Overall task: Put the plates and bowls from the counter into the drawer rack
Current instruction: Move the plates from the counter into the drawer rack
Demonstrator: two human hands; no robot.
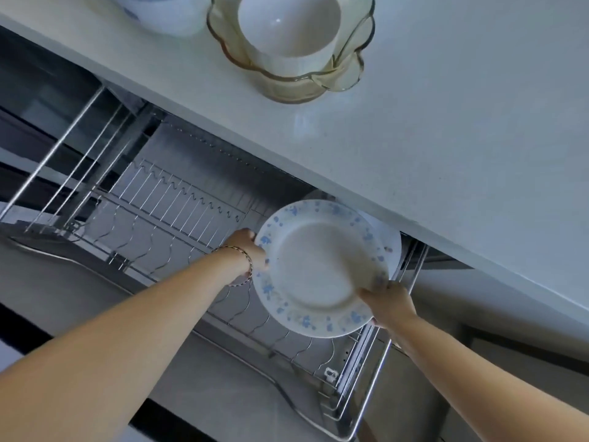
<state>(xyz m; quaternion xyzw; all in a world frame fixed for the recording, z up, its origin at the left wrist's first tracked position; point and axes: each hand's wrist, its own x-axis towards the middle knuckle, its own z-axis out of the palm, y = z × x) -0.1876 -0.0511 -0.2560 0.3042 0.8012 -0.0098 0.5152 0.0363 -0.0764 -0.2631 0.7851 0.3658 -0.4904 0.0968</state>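
1. Left hand (247,250) gripped the left rim of the plate (322,269), with the fingers curled behind the rim. A thin bracelet (243,251) sat on that wrist.
2. Right hand (387,301) gripped the lower right rim of the same plate, with the fingers wrapped round its edge.
3. The plate was white with a blue floral band. Both hands held it above the right end of the drawer rack (178,202), just below the front edge of the desk (446,138).
4. The plate was tilted up on edge. Its hollow upper face pointed toward the camera and its underside pointed toward the back of the drawer. Being round, it had no long axis of its own.
5. Whether the lower rim of the plate rested in the rack wires could not be determined.
6. A second plate (391,247) showed as a white rim close behind the held plate, on its upper right side.
7. The long axis of the drawer rack ran parallel to the desk edge. Its upright wire dividers stood in a row along that axis.
8. A scalloped glass bowl (347,74) stood upright on the desk, opening upward, with a white bowl (287,30) nested inside it.
9. Another white bowl (165,14) stood to the left of the glass bowl, cut off by the top of the frame.
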